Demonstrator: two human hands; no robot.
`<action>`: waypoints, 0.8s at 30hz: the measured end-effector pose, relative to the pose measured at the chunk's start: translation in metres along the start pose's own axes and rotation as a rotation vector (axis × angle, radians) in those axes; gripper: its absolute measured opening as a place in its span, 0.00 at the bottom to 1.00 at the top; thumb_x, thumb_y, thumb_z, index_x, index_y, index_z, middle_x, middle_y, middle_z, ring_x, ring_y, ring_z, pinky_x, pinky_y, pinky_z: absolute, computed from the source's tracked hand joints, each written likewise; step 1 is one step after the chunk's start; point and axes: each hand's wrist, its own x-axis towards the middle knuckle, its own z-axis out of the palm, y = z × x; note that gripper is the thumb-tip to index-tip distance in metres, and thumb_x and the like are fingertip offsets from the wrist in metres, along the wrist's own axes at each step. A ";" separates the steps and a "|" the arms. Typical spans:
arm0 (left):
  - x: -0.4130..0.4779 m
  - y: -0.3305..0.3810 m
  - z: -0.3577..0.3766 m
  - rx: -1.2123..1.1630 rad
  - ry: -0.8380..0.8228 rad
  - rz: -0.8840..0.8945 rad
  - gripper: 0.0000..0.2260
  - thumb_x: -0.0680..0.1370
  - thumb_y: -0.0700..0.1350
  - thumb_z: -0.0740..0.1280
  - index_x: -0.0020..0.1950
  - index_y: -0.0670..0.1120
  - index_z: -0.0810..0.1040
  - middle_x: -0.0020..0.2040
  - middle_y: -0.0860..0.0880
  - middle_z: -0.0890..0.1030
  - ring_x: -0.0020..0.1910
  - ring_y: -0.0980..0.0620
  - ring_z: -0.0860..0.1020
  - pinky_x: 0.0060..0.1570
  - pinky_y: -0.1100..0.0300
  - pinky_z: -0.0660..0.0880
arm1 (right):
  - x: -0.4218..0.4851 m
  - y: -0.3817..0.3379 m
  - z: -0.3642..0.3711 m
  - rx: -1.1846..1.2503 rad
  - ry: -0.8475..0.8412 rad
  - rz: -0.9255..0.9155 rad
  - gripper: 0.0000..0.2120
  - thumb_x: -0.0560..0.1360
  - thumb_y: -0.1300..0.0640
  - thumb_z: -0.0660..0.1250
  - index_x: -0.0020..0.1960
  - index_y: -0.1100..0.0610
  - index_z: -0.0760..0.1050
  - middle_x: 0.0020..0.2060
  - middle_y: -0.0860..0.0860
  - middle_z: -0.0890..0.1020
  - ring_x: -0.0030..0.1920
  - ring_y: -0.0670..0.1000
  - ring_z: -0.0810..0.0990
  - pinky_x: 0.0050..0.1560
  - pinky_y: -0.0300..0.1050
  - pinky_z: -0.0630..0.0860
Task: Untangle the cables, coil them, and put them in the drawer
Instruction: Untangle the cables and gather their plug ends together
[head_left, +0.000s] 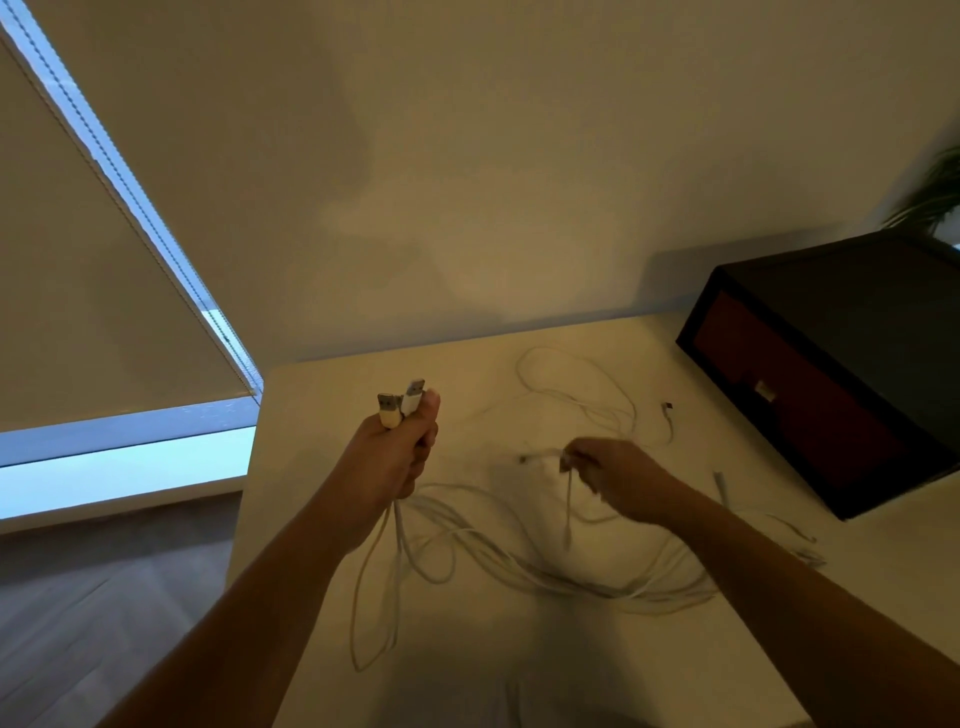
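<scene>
The left hand (400, 457) has its fingers curled tight round two white cables (571, 577). Their USB plugs (402, 405) stick out above the thumb, pointing up and away, and the cords hang down below the fist. The right hand (608, 475), blurred, pinches another cable end whose tip points left from its fingertips. Tangled loops lie on the table (322, 395) beneath both hands, and the drawer (789, 400) stands to the right of them.

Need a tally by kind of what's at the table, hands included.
Hands: 2, left hand and right hand
USB plugs: 2, gripped in the left hand
Cable tangle: 1, white, strands uncountable, pinched by the right hand
Drawer box: 1
Table: 1
Total: 7
</scene>
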 end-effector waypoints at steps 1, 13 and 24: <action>0.000 0.000 0.000 -0.004 -0.001 0.005 0.20 0.79 0.58 0.60 0.31 0.48 0.67 0.25 0.53 0.59 0.24 0.56 0.55 0.25 0.64 0.51 | 0.001 -0.007 -0.015 0.043 0.082 -0.017 0.10 0.81 0.58 0.57 0.47 0.52 0.76 0.32 0.49 0.76 0.32 0.49 0.72 0.33 0.42 0.67; -0.009 0.007 0.001 0.012 0.012 0.043 0.17 0.80 0.53 0.61 0.34 0.47 0.71 0.25 0.54 0.61 0.24 0.56 0.57 0.25 0.64 0.52 | 0.007 -0.049 -0.076 -0.038 0.148 -0.049 0.11 0.81 0.58 0.58 0.47 0.56 0.78 0.34 0.41 0.71 0.34 0.41 0.69 0.33 0.31 0.64; -0.006 0.010 0.000 -0.204 -0.034 0.030 0.09 0.80 0.40 0.60 0.40 0.45 0.69 0.25 0.53 0.63 0.22 0.58 0.59 0.22 0.65 0.55 | -0.018 -0.084 -0.106 0.965 0.217 -0.164 0.13 0.81 0.63 0.54 0.50 0.57 0.77 0.32 0.50 0.79 0.35 0.47 0.76 0.42 0.41 0.74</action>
